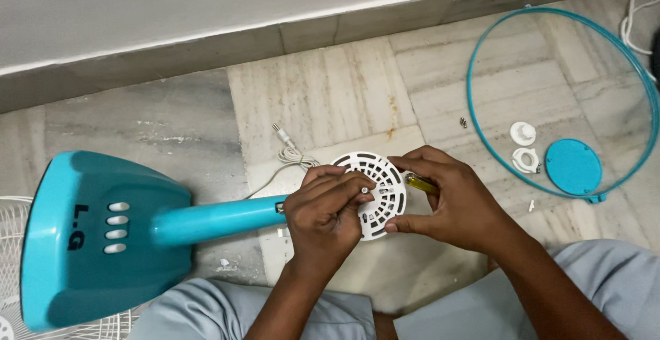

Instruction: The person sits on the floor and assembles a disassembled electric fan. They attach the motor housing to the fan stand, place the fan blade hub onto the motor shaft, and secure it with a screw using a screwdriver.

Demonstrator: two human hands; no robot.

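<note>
- A round white slotted motor cover (375,195) sits at the top end of a teal fan pole (213,220), low in the middle of the view, between the two hands and touched by both.
- The left hand (323,213) lies over the cover's left edge, its fingers curled shut around a small metal-tipped piece that points at the cover's centre; what exactly that piece is cannot be told.
- The right hand (450,199) cups the cover's right rim, thumb below and fingers above, and is closed on a screwdriver with a yellow handle (421,184) that shows just beside the cover.
- The pole runs left to a broad teal fan base (89,244), which lies on its side on the marble floor (330,99).
- A white power cord with plug (289,151) lies just above the left hand.
- Well to the right, a teal guard ring (481,140) lies flat, enclosing a teal round cap (573,167) and two white plastic nuts (524,146).
- A white wire grille (10,223) shows at the left edge.
</note>
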